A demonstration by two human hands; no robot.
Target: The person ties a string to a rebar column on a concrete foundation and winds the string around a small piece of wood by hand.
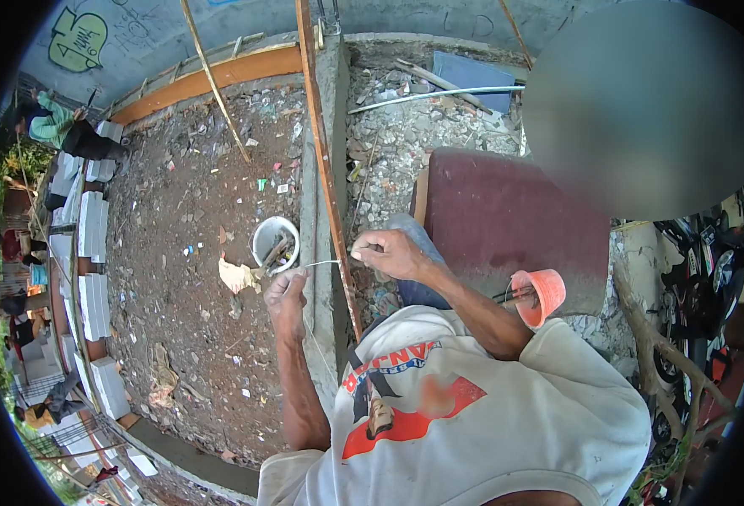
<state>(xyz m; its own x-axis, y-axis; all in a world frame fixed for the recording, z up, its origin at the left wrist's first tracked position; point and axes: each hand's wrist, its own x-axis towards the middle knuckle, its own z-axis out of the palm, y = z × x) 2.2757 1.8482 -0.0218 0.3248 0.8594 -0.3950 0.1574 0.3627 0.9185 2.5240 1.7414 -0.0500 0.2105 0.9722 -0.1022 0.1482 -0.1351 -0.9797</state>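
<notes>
My left hand [288,291] is closed in a pinch on a thin white string [321,262]. From my fingers the string runs to a slim wooden post [326,160], and a loose length hangs down beside my forearm. Just to the right of the post is my right hand [393,255], its fingers curled and thumb pressed in. What it grips, if anything, is hidden. The post stands slanted along a raised concrete strip [331,110]. Near my left hand, a white bucket [294,229] with tools inside rests on the dirt.
An orange bucket [549,291] holding tools sits by a large maroon panel [515,219]. White blocks [94,223] line the left side, where a person in a green top [51,126] works. Another wooden pole [216,84] slants at the back. Rubble and litter cover the ground; motorbikes [709,270] stand at right.
</notes>
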